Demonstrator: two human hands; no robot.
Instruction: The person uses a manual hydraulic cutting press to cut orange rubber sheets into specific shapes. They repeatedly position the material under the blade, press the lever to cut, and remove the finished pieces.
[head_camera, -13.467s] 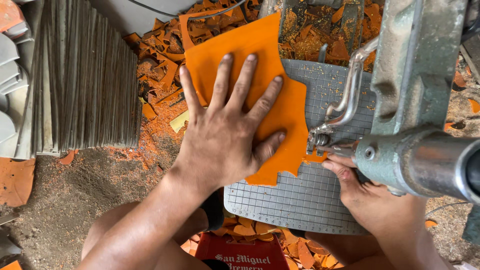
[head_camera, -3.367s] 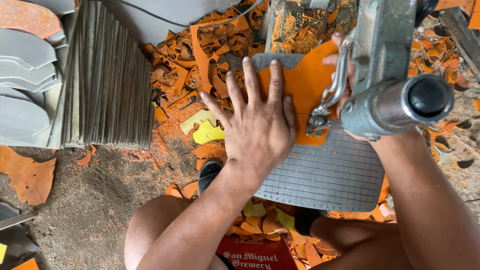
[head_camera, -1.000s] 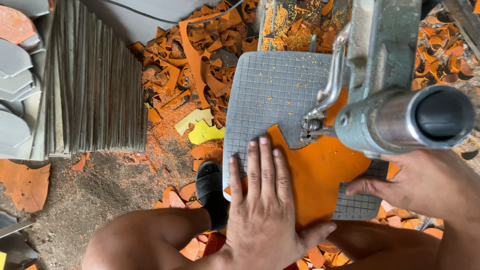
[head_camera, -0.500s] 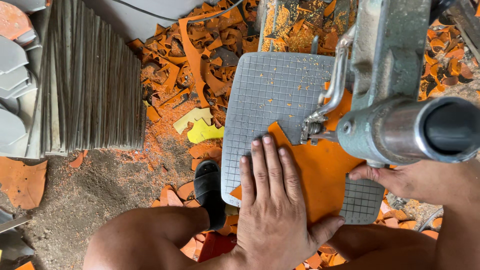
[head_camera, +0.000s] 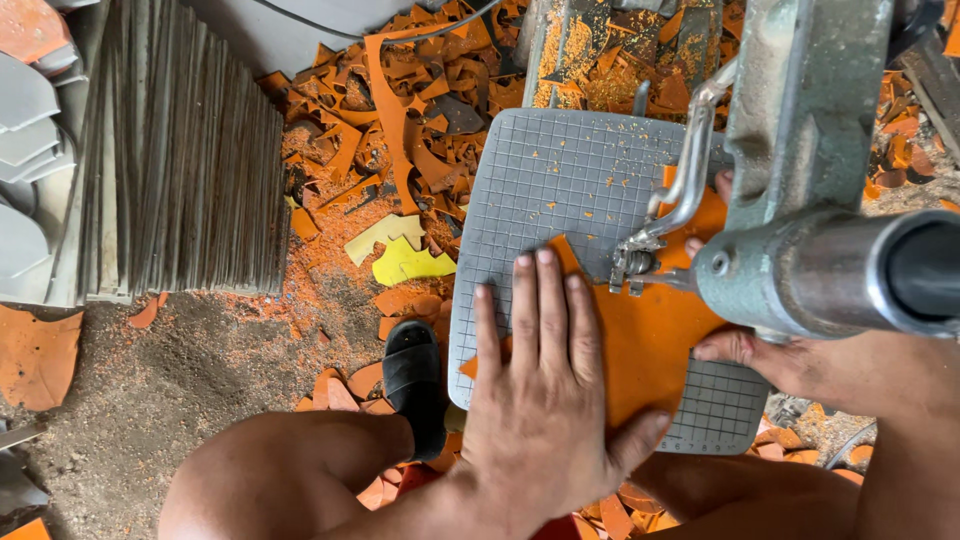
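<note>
An orange sheet (head_camera: 650, 340) lies flat on the grey gridded saw table (head_camera: 560, 190). My left hand (head_camera: 540, 400) presses down on the sheet's near left part, fingers spread and pointing away from me. On the sheet's right edge rests my right hand (head_camera: 800, 360), thumb on top, partly hidden under the saw's grey metal arm (head_camera: 810, 200). The blade guide (head_camera: 635, 262) sits at the sheet's far edge, just right of my left fingertips.
Orange offcuts (head_camera: 400, 120) and dust litter the ground beyond and left of the table, with two yellow scraps (head_camera: 400, 255). A stack of grey sheets (head_camera: 180, 160) stands on edge at the left. My knee and black sandal (head_camera: 415, 380) are below the table.
My left hand and the orange sheet have edged slightly further onto the table toward the blade; the right hand stays at the sheet's right edge.
</note>
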